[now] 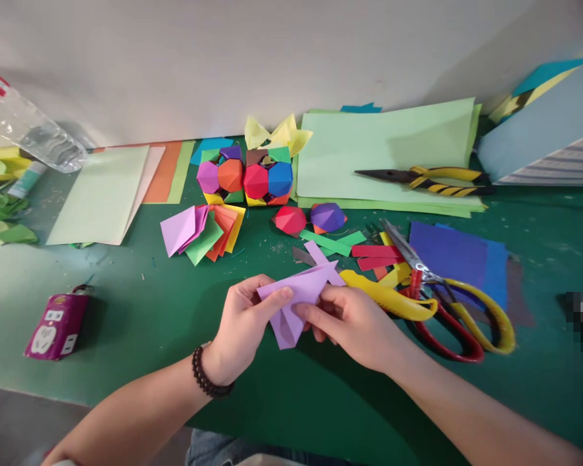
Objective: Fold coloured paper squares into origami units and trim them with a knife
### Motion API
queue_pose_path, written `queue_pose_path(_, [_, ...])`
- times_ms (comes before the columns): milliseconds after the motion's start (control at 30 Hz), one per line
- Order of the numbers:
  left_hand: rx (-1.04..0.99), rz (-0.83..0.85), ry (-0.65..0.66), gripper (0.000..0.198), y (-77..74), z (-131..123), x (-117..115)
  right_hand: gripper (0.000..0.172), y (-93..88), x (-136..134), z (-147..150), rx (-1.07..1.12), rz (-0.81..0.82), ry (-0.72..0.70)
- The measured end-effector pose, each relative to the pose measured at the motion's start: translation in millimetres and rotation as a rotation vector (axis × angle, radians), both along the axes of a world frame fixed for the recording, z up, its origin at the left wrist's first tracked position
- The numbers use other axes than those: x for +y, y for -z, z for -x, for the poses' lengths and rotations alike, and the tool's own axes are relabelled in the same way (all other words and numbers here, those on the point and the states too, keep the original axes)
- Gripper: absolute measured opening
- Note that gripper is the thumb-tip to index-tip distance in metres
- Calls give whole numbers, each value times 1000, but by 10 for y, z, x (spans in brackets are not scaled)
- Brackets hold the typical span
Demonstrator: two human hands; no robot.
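The green cutting mat point(150, 310) covers the whole work surface. At its far edge, against the wall, lies a stack of pale green sheets point(379, 149) with yellow-handled pliers point(427, 178) on top. To the right of centre are dark blue sheets point(461, 259). Scissors point(466, 317) with yellow and red handles lie partly over them, just beside the right hand point(357, 323).

The left hand point(240, 327), with a dark bead bracelet point(206, 378) on its wrist, and the right hand meet at the middle of the mat, close in front of the person. Between them they hold a folded lilac paper piece point(298, 298).

- **Left hand:** it pinches the paper's left end, with the thumb lying on top and the fingers curled beneath.
- **Right hand:** it pinches the right side, with the fingertips pressed into a fold.
- **The paper:** its long edge runs from left up to right, across the gap between the hands, and a pointed flap hangs down toward the person. Both hands are on it, so neither is nearer. It is raised just clear of the mat.

Beyond the hands is a cluster of joined multicoloured paper modules point(245, 175). Nearer lies a fanned pile of folded units point(204, 230), with a red unit point(290, 220) and a purple unit point(327, 217) loose beside them. All of these are well apart from the fingers.
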State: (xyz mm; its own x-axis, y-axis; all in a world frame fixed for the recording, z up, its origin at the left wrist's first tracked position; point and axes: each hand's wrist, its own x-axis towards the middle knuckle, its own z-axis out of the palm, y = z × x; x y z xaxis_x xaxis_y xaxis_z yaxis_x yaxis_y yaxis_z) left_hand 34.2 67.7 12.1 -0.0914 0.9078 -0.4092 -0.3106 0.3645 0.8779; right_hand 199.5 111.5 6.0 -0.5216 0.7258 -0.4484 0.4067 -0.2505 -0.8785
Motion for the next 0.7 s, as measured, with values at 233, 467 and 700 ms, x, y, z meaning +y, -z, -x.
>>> queue_pose_path(233, [-8, -3, -18, 33, -39, 9, 3, 36, -22, -72, 33, 29, 16, -127])
queue_pose_path(467, [-17, 13, -65, 33, -32, 38, 22, 37, -40, -97, 51, 46, 35, -174])
queue_pose_path(700, [-35, 12, -130, 31, -24, 61, 58, 35, -16, -122, 56, -5, -183, -198])
